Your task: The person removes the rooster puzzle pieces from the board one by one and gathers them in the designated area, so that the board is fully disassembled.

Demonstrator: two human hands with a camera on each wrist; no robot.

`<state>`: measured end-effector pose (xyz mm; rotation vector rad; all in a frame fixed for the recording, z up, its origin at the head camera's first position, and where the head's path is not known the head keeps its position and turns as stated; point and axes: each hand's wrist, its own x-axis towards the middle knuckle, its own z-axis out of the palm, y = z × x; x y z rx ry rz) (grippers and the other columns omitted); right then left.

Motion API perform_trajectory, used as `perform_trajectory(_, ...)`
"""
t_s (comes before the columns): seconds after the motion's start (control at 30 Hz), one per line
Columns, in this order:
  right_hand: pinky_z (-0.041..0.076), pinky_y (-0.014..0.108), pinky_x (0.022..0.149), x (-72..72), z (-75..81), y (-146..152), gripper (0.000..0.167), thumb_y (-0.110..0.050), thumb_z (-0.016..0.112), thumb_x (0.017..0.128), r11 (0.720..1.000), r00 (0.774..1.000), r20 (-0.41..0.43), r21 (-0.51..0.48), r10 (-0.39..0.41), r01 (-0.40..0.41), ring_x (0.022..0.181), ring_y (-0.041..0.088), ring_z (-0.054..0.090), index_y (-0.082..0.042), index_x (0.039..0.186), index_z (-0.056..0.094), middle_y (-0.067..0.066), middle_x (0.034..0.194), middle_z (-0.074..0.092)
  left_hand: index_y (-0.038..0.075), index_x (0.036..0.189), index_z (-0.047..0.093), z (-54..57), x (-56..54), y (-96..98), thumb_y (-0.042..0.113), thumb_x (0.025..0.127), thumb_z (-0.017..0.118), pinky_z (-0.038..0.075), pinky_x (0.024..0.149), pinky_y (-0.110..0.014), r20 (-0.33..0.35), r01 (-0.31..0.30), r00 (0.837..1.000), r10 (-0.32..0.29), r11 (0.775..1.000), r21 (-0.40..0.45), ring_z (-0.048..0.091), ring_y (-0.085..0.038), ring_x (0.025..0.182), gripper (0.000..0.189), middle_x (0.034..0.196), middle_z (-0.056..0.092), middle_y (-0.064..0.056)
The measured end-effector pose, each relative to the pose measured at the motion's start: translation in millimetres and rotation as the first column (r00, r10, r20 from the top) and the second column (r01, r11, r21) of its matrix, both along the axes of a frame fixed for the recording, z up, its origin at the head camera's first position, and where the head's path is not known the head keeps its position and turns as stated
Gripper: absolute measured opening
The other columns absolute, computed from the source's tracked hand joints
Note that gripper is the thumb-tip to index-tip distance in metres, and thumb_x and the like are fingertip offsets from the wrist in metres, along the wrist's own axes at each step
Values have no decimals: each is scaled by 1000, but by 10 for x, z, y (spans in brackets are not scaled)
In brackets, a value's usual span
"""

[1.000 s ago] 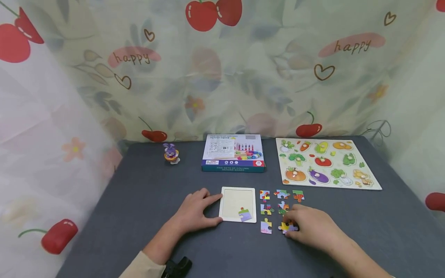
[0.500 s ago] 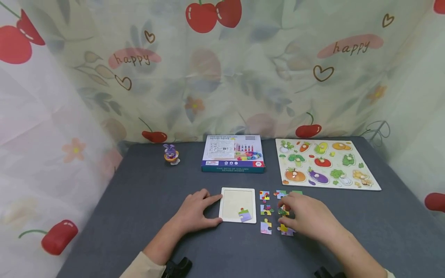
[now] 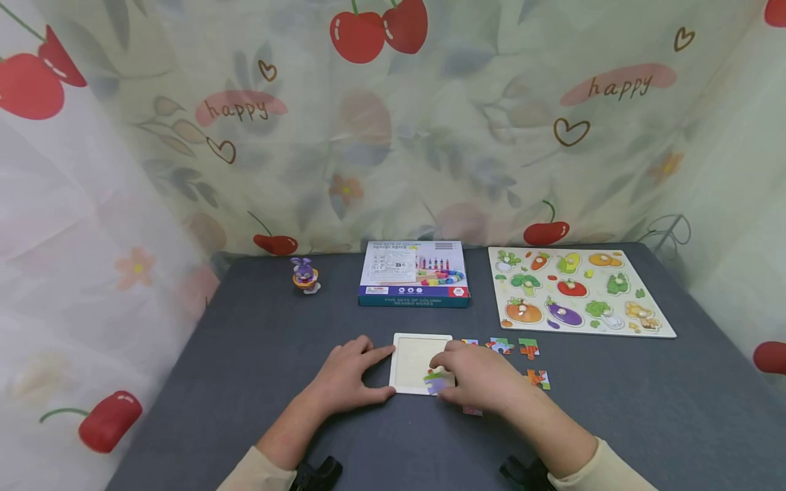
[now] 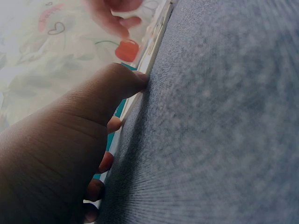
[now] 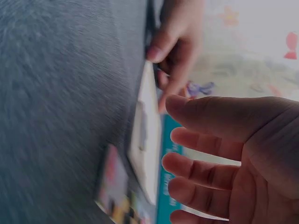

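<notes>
A square cream puzzle tray (image 3: 408,358) lies flat on the table, with one green-and-lilac jigsaw piece (image 3: 434,383) in its lower right part. My left hand (image 3: 344,375) rests beside the tray, index fingertip and thumb tip touching its left edge near the two corners. Over the tray's right edge hovers my right hand (image 3: 485,378), fingers apart and relaxed; the right wrist view shows nothing between them. Loose jigsaw pieces lie right of the tray, among them an orange-and-blue one (image 3: 529,348) and an orange one (image 3: 537,380). My right hand covers several others.
Behind the tray lies a boxed bead set (image 3: 413,274). A vegetable puzzle board (image 3: 583,293) is at the back right, and a small purple rabbit figure (image 3: 304,275) stands at the back left. A printed curtain (image 3: 393,177) hangs behind the dark table.
My right hand has moved left from the loose pieces to the tray's right edge, uncovering pieces at the right and hiding nearer ones. My left hand has stayed at the tray.
</notes>
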<state>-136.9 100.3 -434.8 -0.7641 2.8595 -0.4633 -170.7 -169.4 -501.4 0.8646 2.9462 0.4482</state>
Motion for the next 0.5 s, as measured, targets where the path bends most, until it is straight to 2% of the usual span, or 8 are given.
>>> perform_trajectory(0.1, 46, 36, 67, -33, -98, -69, 31, -26, 84, 83, 999, 999, -17, 42, 33, -33, 72, 12, 52, -15, 112, 77, -3, 91, 59, 31, 147, 58, 5, 10, 3, 66, 85, 70, 32, 71, -34, -3, 3, 1000, -3, 1000, 4, 40, -12, 80, 72, 95, 42, 7)
perform_trajectory(0.33, 45, 35, 64, -43, -206, -132, 22, -26, 83, 86, 997, 997, -73, 79, 23, -17, 70, 13, 51, -15, 105, 79, -4, 86, 55, 31, 148, 58, -2, 3, 11, 66, 86, 70, 32, 72, -34, 0, 11, 1000, -11, 1000, 12, 40, -12, 80, 72, 96, 42, 7)
perform_trajectory(0.5, 49, 37, 69, -94, -231, -139, 24, -24, 85, 82, 998, 999, -33, 57, 3, -1, 74, 14, 54, -15, 103, 78, -4, 89, 56, 31, 148, 58, -12, 1, -4, 66, 86, 70, 32, 72, -34, -1, 6, 1000, -6, 1000, 16, 40, -12, 80, 72, 96, 42, 7)
